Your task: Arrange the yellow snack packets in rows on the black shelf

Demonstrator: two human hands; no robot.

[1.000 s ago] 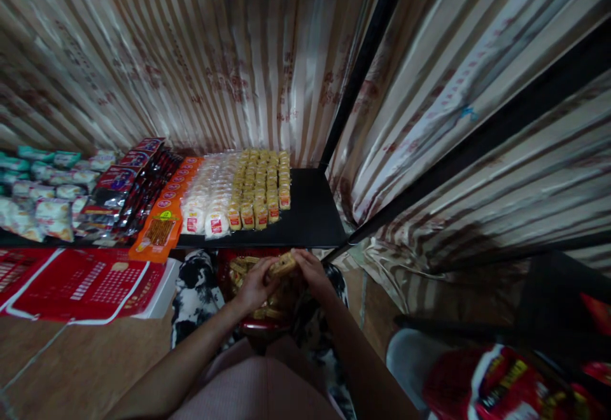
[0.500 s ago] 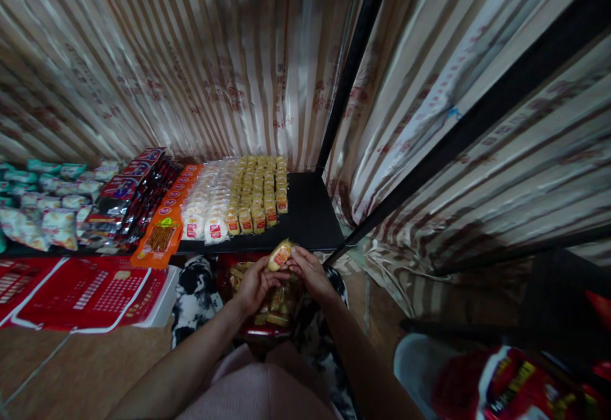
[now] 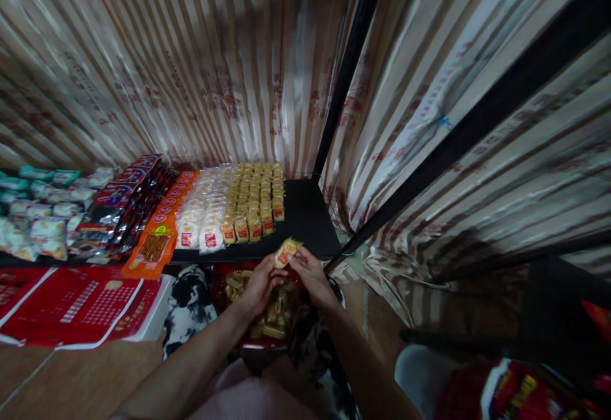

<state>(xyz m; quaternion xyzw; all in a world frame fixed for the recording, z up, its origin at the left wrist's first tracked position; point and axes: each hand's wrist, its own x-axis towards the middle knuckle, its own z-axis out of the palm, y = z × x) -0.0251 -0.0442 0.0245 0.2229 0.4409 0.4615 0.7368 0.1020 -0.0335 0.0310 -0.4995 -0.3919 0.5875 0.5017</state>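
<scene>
A small yellow snack packet point(image 3: 286, 251) with a red label is pinched between my left hand point(image 3: 260, 284) and my right hand point(image 3: 310, 272), just above the front edge of a black shelf point(image 3: 310, 219). Below my hands a red bag point(image 3: 260, 318) on my lap holds several more of the same yellow packets. On the shelf, rows of matching yellow packets point(image 3: 255, 200) stand next to rows of white packets point(image 3: 203, 207).
Further left on the shelf lie orange packs point(image 3: 160, 235), dark red packs point(image 3: 121, 197) and pale green-and-white bags point(image 3: 38, 213). A red printed box point(image 3: 81, 299) sits at lower left. Striped curtains hang behind, with a black post point(image 3: 344, 76). A red-and-white bag point(image 3: 515, 391) is at bottom right.
Both hands have lifted the yellow packet from over the red bag up to the shelf's front edge. The view has tilted slightly.
</scene>
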